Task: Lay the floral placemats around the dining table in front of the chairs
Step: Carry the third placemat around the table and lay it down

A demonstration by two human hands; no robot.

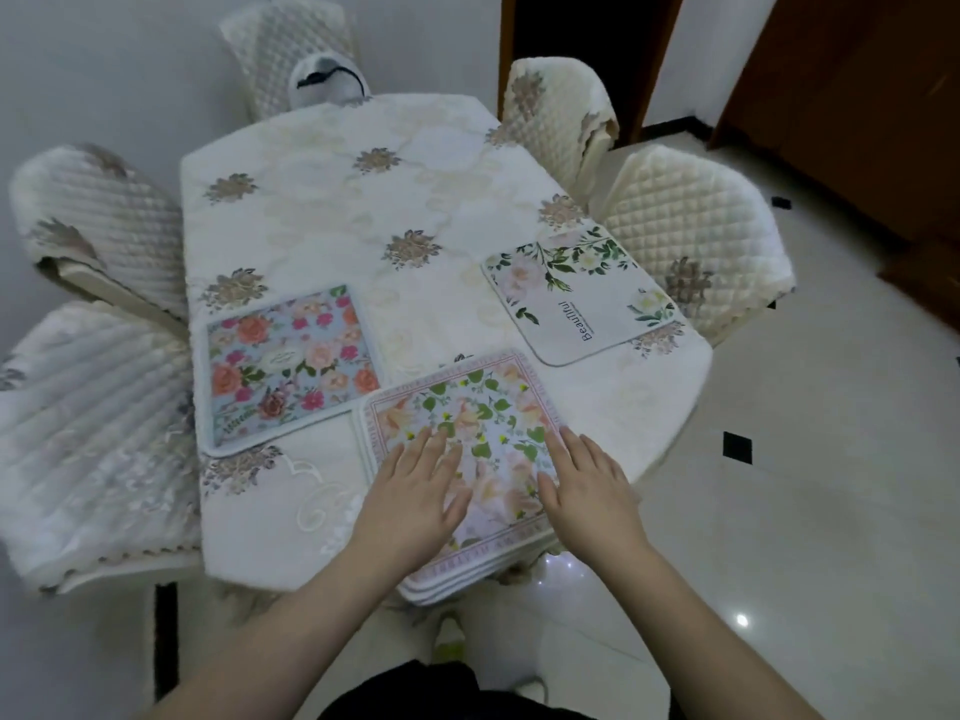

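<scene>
A stack of floral placemats (467, 407) lies at the near edge of the dining table (322, 210), its top mat pink-bordered with green leaves. My left hand (415, 496) lies flat on the stack's left half, fingers straight. My right hand (587, 491) presses flat on its right edge. A blue mat with red and pink roses (288, 363) lies at the table's left side, before the near-left chair (88, 433). A white mat with green sprigs and the word "Beautiful" (582, 293) lies at the right side, before the near-right chair (691, 236).
Quilted cream chairs ring the table: far left (98, 220), far end (291, 49), far right (556, 111). A white bag with a black strap (327, 80) sits at the far end. Dark wooden doors (857, 96) stand at the right over a glossy tiled floor (805, 459).
</scene>
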